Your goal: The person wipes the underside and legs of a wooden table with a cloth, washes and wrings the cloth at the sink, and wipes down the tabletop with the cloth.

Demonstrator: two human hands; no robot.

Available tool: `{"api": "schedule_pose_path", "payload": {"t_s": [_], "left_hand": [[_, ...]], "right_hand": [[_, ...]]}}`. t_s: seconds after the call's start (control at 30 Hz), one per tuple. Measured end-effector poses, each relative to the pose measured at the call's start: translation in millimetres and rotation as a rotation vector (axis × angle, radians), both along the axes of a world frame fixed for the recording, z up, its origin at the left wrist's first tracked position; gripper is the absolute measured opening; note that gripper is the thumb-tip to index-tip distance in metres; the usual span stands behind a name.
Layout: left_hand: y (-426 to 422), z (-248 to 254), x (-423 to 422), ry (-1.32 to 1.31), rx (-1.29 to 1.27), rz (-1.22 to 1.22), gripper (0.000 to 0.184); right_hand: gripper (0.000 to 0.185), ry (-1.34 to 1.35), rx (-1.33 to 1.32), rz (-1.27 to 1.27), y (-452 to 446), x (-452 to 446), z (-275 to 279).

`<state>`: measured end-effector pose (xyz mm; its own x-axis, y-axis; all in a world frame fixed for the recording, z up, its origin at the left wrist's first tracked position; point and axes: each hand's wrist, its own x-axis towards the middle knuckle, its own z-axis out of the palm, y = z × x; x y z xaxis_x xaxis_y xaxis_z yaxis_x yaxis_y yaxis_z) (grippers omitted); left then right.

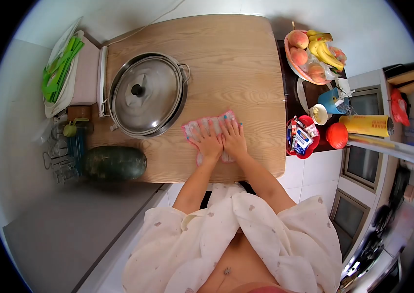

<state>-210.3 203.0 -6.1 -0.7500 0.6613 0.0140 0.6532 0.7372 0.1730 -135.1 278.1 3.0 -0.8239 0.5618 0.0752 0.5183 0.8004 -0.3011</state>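
A pink-edged patterned cloth (pixel 230 116) lies spread on the wooden table (pixel 226 53) near its front edge. Flat on the cloth's left part rests my left hand (pixel 208 144), fingers spread. My right hand (pixel 234 139) lies beside it, also flat with fingers stretched out, pressing on the cloth's right part. The two hands touch at the thumbs. To the left of them stands a wide steel pot (pixel 185 97) with a lid (pixel 153 88) that has a black knob. Parts of the cloth are hidden beneath both hands.
A dark green watermelon (pixel 114 162) sits at the table's front left corner, near several glasses (pixel 60 149). On the right, a dark side surface holds a fruit bowl (pixel 292 61) with peaches and bananas, a blue container (pixel 331 100), a red tray (pixel 309 152) of packets and a yellow roll (pixel 365 125).
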Motion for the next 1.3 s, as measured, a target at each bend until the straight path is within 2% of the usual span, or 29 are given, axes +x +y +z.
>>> {"api": "schedule_pose_path", "payload": {"t_s": [0.17, 0.57, 0.9, 1.3], "left_hand": [[34, 12, -31, -0.001, 0.05, -0.084, 0.057], [143, 2, -120, 0.04, 0.102, -0.207, 0.054], [243, -9, -190, 0.124, 0.075, -0.216, 0.052], [346, -32, -268, 0.293, 0.179, -0.212, 0.047]], "right_hand": [[0.047, 0.026, -0.006, -0.066, 32, -29, 10], [0.05, 0.022, 0.054, -0.224, 130, -111, -8], [0.049, 0.057, 0.102, -0.317, 219, -182, -20], [0.046, 0.156, 0.249, -0.354, 323, -262, -36]]}}
